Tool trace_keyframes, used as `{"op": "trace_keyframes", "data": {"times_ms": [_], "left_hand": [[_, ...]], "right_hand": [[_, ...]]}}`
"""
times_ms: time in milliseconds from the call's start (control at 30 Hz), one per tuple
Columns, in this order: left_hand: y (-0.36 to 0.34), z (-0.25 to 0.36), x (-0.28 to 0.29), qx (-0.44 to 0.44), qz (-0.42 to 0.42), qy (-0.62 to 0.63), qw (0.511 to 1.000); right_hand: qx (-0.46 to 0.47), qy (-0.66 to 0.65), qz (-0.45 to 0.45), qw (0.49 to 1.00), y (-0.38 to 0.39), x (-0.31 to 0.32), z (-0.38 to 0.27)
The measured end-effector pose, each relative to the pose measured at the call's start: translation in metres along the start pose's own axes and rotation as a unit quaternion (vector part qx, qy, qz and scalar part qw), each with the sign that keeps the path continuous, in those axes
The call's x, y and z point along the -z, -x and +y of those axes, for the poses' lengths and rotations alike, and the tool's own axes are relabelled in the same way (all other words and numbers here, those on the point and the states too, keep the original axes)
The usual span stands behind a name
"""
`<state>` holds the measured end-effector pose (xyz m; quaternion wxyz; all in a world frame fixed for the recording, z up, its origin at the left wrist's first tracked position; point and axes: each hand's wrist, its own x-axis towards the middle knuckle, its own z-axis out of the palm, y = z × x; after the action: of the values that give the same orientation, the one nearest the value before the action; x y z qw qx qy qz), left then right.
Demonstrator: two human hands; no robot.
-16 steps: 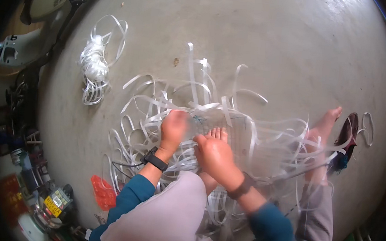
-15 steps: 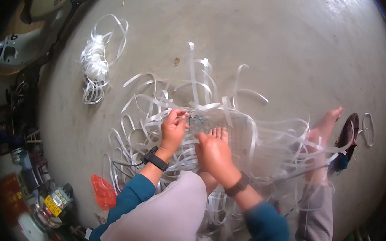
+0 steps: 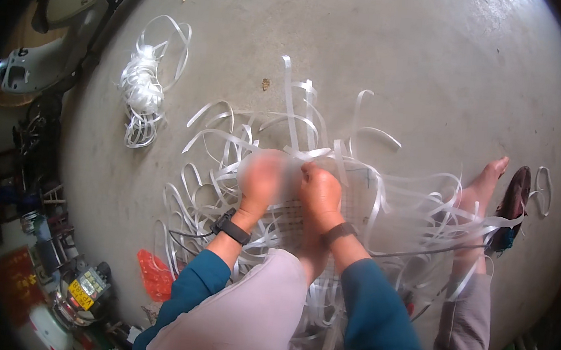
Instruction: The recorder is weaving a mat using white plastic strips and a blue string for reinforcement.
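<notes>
White plastic straps (image 3: 288, 102) fan out around a flat woven piece (image 3: 356, 211) of the same pale strapping, low in front of me. My left hand (image 3: 261, 181) is over its left part, so blurred that its fingers cannot be read. Close beside it, my right hand (image 3: 321, 190) has its fingers curled in a pinch at the far edge of the weave, against the straps there. What sits between those fingers is hidden. My bare foot (image 3: 313, 254) is under my right wrist, on the woven piece.
A bundle of white strap (image 3: 142, 93) lies on the grey floor (image 3: 429, 75) at the far left. A red plastic bag (image 3: 153, 276) is near my left elbow. On the right, a dark shoe (image 3: 513, 195) lies past my outstretched leg (image 3: 465, 311). Parked scooters (image 3: 80, 294) line the left side.
My right hand has moved up and away from me, to the far edge of the weave next to my left hand. The left hand has shifted slightly and blurred. The whole view has shifted a little.
</notes>
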<state>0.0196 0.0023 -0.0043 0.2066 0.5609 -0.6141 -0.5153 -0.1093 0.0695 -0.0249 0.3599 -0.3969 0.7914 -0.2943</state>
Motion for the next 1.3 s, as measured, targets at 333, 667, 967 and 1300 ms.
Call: {"op": "trace_keyframes", "data": {"times_ms": [333, 667, 967, 1300], "left_hand": [[-0.004, -0.006, -0.002, -0.061, 0.007, -0.077, 0.995], [-0.007, 0.0, -0.003, -0.077, 0.006, -0.143, 0.987], [-0.009, 0.001, -0.004, -0.082, 0.01, -0.158, 0.984], [-0.007, -0.001, -0.003, -0.085, 0.014, -0.154, 0.984]], "right_hand": [[-0.042, -0.189, 0.018, 0.981, -0.003, 0.006, 0.006], [-0.073, -0.359, 0.027, 0.93, -0.01, 0.009, 0.017], [-0.084, -0.399, -0.034, 0.912, 0.024, 0.031, 0.016], [-0.027, -0.347, -0.049, 0.936, 0.049, 0.048, 0.006]]}}
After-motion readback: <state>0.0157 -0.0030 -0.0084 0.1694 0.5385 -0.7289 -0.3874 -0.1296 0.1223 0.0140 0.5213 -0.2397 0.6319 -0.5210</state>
